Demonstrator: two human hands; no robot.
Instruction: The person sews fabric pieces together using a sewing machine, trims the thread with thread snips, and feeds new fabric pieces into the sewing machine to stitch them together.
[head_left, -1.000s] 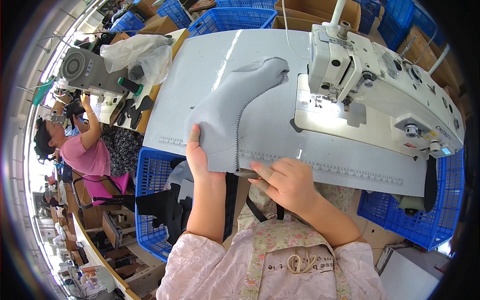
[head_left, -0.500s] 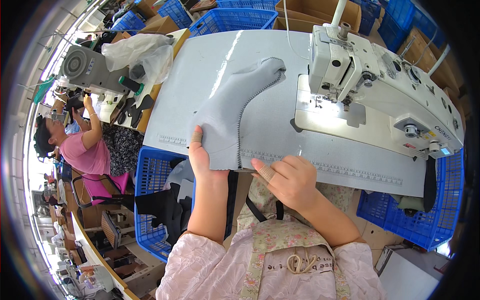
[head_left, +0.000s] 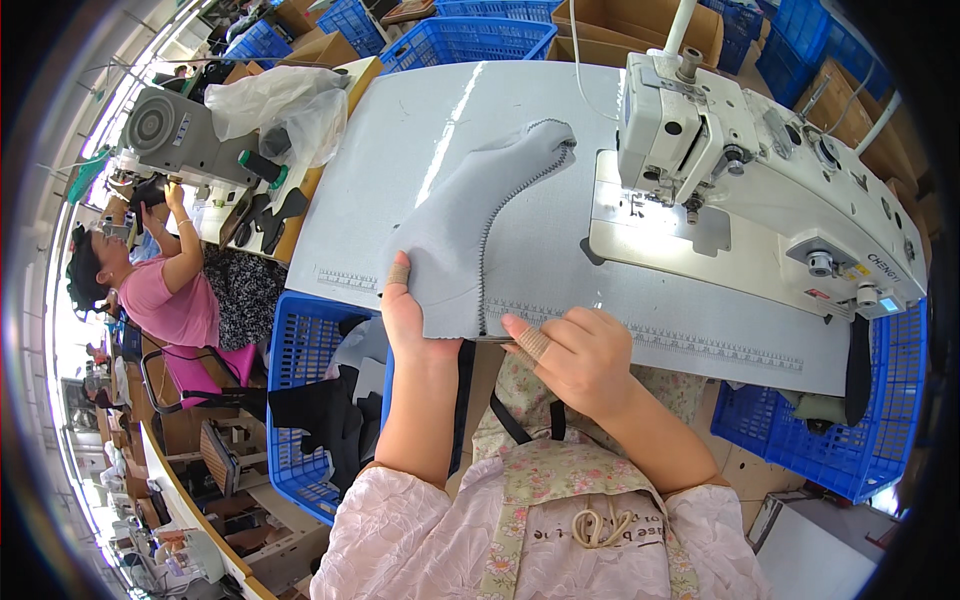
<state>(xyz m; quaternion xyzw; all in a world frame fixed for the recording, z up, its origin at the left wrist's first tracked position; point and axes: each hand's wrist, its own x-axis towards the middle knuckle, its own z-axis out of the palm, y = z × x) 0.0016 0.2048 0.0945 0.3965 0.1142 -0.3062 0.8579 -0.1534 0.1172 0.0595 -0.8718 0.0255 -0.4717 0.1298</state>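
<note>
Your fabric (head_left: 445, 235) lay over the table (head_left: 350, 190), left of your machine (head_left: 760, 150), its near end at the table's near edge. Your left hand (head_left: 410, 315) was at its left side, your right hand (head_left: 582, 358) beside its near right corner. The ruler (head_left: 700, 345) ran along that edge. Below stood a left crate (head_left: 284, 360) (scraps (head_left: 318, 420) in it) and a right crate (head_left: 892, 425); behind, a carton (head_left: 650, 25); far left, a co-worker (head_left: 165, 295).

Head fisheye, downward onto 2 hands (head_left: 585, 362)
</note>
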